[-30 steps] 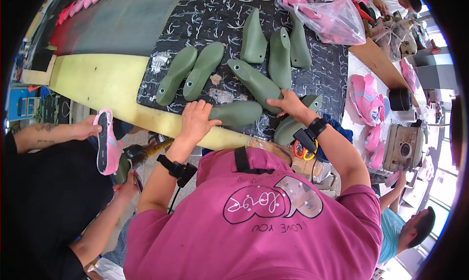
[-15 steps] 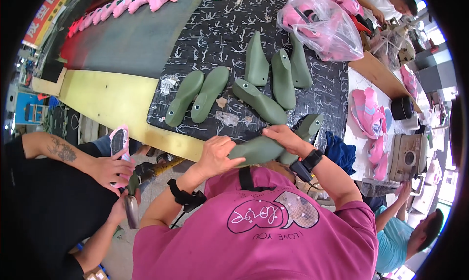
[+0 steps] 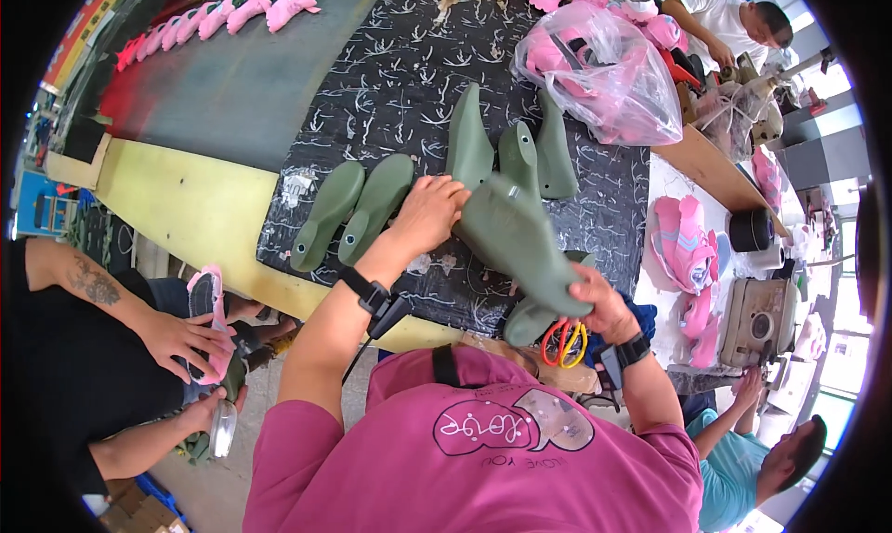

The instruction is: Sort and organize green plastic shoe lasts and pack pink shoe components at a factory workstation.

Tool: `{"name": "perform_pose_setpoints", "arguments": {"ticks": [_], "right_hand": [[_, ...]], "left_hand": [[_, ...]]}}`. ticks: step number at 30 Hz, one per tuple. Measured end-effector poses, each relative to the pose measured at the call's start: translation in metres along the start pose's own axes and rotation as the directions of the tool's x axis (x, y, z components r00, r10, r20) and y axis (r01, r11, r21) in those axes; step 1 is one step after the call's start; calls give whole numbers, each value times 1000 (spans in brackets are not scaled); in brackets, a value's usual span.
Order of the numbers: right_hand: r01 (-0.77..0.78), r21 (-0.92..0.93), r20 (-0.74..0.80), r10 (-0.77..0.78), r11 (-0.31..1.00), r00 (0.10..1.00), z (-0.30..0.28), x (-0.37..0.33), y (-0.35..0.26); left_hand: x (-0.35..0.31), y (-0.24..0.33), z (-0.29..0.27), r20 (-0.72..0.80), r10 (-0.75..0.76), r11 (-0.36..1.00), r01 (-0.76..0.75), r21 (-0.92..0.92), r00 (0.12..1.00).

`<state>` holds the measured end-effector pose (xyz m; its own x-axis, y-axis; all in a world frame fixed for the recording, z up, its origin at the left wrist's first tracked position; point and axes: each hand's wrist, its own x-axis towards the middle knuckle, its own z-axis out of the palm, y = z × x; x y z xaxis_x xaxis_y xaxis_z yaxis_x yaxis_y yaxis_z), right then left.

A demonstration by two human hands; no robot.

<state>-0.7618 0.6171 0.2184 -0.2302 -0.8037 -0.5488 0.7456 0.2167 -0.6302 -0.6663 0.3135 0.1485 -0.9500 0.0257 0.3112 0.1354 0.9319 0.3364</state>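
Observation:
My right hand (image 3: 604,305) grips one end of a green shoe last (image 3: 520,240), which slants over the table and is slightly blurred. At its upper left end, my left hand (image 3: 429,219) has its fingers curled against green last material. Which last those fingers hold is partly hidden. Left of that hand lie two lasts, one (image 3: 328,215) beside another (image 3: 376,208). Beyond the held last are a last (image 3: 469,138), a second (image 3: 518,157) and a third (image 3: 555,152). Below it, a partly covered last (image 3: 531,321) lies by the near edge.
Scissors (image 3: 563,343) with red and yellow handles lie at the near edge. A clear bag of pink shoe parts (image 3: 604,78) is at the back right. A co-worker's hands (image 3: 190,347) hold a pink upper at left. More people sit at right.
My right hand has swung the held last rightward into a slant. My left hand has moved forward to the lasts on the table. The scissors have come into view.

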Motion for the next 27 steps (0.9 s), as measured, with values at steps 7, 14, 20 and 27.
{"name": "perform_pose_setpoints", "arguments": {"ticks": [7, 14, 20, 27], "right_hand": [[245, -137, -107, -260, 960, 959, 18, 115, -89], [205, -931, 19, -520, 303, 854, 25, 253, -171], [-27, -466, 447, -262, -884, 856, 19, 295, -147], [169, -552, 468, -136, -816, 873, 5, 301, -154]], "left_hand": [[-41, 26, -16, 210, -131, 987, 108, 118, 969], [-100, 35, -25, 19, -416, 896, 406, 181, 909], [-116, 33, -20, -177, -543, 798, 570, 194, 821], [-126, 29, -15, -274, -589, 761, 636, 130, 761]]}}
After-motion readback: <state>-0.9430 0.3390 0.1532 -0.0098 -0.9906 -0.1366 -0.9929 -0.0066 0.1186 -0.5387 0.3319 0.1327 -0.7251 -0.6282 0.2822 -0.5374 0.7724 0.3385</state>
